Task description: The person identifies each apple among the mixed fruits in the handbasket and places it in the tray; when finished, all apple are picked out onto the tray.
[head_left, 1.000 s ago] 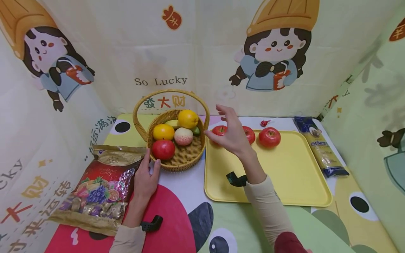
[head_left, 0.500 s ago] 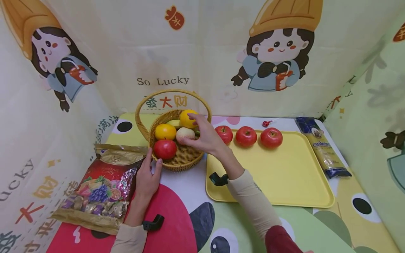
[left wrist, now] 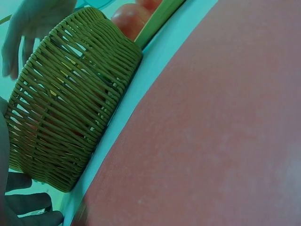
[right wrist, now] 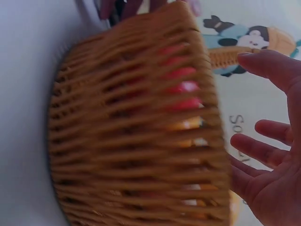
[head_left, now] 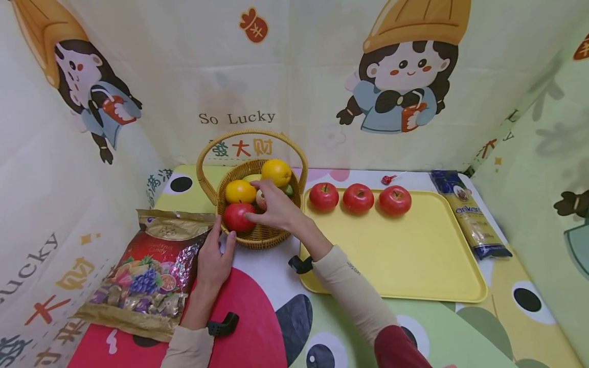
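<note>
A wicker basket (head_left: 264, 243) with a tall handle holds a red apple (head_left: 236, 219), two oranges (head_left: 276, 173), a pale pinkish peach (head_left: 261, 200) and a partly hidden green fruit (head_left: 288, 190). My right hand (head_left: 276, 208) hovers over the basket, fingers spread, its thumb close to the red apple; it covers part of the peach. In the right wrist view that hand (right wrist: 277, 146) shows its fingers apart above the rim. My left hand (head_left: 215, 259) rests against the basket's near left side, index finger and thumb extended along the wall.
A yellow tray (head_left: 391, 260) lies to the right, with three red apples (head_left: 358, 199) along its back edge. Behind it is a red lollipop (head_left: 387, 180); a blue and gold packet (head_left: 469, 214) lies at its right. A candy bag (head_left: 147, 276) lies left of the basket.
My right hand has moved left from over the tray's apples, across the peach, to beside the basket's red apple. The left hand stays at the basket.
</note>
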Action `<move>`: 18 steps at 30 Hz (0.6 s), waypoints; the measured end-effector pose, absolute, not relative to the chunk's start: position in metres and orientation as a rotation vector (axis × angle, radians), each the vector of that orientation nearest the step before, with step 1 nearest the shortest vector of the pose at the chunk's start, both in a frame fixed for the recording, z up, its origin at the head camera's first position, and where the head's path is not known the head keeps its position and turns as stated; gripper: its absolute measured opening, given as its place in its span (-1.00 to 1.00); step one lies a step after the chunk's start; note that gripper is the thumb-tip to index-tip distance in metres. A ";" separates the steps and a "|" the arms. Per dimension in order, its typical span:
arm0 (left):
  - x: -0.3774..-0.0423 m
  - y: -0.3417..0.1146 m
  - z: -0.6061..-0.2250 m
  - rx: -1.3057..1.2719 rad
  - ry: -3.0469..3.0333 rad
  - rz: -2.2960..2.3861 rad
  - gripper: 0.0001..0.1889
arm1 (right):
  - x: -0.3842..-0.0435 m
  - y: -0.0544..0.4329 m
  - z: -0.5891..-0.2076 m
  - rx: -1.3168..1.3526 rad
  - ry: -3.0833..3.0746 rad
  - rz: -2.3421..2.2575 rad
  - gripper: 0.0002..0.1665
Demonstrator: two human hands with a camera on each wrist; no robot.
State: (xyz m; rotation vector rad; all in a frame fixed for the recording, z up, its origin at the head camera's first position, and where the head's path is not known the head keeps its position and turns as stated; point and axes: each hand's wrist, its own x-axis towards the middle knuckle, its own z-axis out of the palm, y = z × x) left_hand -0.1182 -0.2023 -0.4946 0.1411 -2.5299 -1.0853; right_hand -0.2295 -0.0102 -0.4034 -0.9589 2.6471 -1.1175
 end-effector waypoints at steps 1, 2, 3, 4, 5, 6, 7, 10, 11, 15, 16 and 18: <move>-0.118 -0.202 -0.495 0.143 -2.534 -1.083 -0.31 | -0.229 -0.012 -0.405 -0.959 2.638 -1.113 -0.04; -0.118 -0.203 -0.495 0.144 -2.538 -1.082 -0.31 | -0.229 -0.015 -0.407 -0.957 2.635 -1.101 -0.05; -0.118 -0.203 -0.495 0.143 -2.541 -1.082 -0.31 | -0.229 -0.017 -0.409 -0.959 2.636 -1.089 -0.06; -0.118 -0.203 -0.495 0.142 -2.544 -1.081 -0.31 | -0.228 -0.019 -0.410 -0.960 2.640 -1.075 -0.07; -0.118 -0.203 -0.495 0.141 -2.546 -1.080 -0.31 | -0.228 -0.021 -0.412 -0.961 2.641 -1.065 -0.08; -0.118 -0.203 -0.495 0.139 -2.548 -1.076 -0.31 | -0.228 -0.024 -0.413 -0.960 2.641 -1.055 -0.09; -0.118 -0.203 -0.495 0.136 -2.550 -1.074 -0.31 | -0.227 -0.026 -0.414 -0.957 2.648 -1.036 -0.10; -0.118 -0.203 -0.496 0.128 -2.550 -1.070 -0.32 | -0.226 -0.031 -0.418 -0.957 2.674 -0.970 -0.14; -0.118 -0.203 -0.496 0.124 -2.549 -1.070 -0.32 | -0.226 -0.032 -0.419 -0.959 2.675 -0.959 -0.16; -0.118 -0.203 -0.496 0.116 -2.540 -1.068 -0.33 | -0.226 -0.036 -0.426 -0.985 2.681 -0.917 -0.26; -0.118 -0.203 -0.496 0.113 -2.539 -1.067 -0.34 | -0.226 -0.037 -0.427 -0.995 2.680 -0.919 -0.30; -0.118 -0.203 -0.496 0.112 -2.535 -1.066 -0.34 | -0.226 -0.038 -0.430 -1.010 2.679 -0.923 -0.36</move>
